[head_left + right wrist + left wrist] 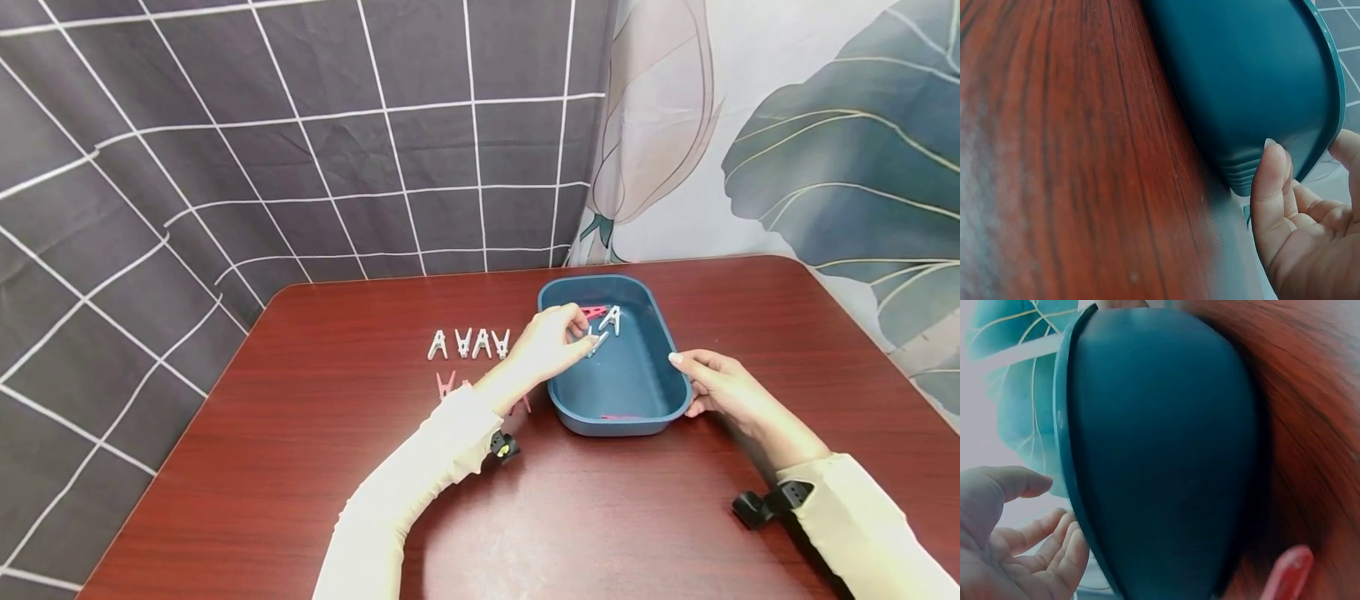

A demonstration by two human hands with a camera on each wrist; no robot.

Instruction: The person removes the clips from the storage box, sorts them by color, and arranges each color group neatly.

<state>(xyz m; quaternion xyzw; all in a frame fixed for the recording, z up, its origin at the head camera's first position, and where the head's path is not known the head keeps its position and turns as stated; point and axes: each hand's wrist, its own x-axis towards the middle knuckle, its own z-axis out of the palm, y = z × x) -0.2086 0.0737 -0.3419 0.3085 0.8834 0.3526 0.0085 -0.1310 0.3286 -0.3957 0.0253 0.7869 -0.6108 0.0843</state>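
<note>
1. Over the near-left corner of the blue tray (678,379), the left hand (551,342) pinches a white clothes peg (597,342) between thumb and fingertips, holding it just inside the rim.
2. The right hand (723,387) rests against the tray's right side with fingers fairly straight and nothing clamped in them; its thumb (1270,181) touches the outer wall.
3. To do this well, I would keep the pinch on the peg's body, not its levers, so it does not spring open, and keep the right hand steadying the tray so it cannot slide on the worktop (360,500).
4. Beyond the left hand's fingertips, a second white peg (613,317) and a pink peg (593,312) lie in the tray's far end.
5. To the left of the left hand, a row of four white pegs (469,343) stands on the worktop, well apart from the tray.
6. Nearer the left forearm, a pink peg on the worktop (445,385) lies just beside the sleeve, which partly hides others; a careless elbow could knock them.
</note>
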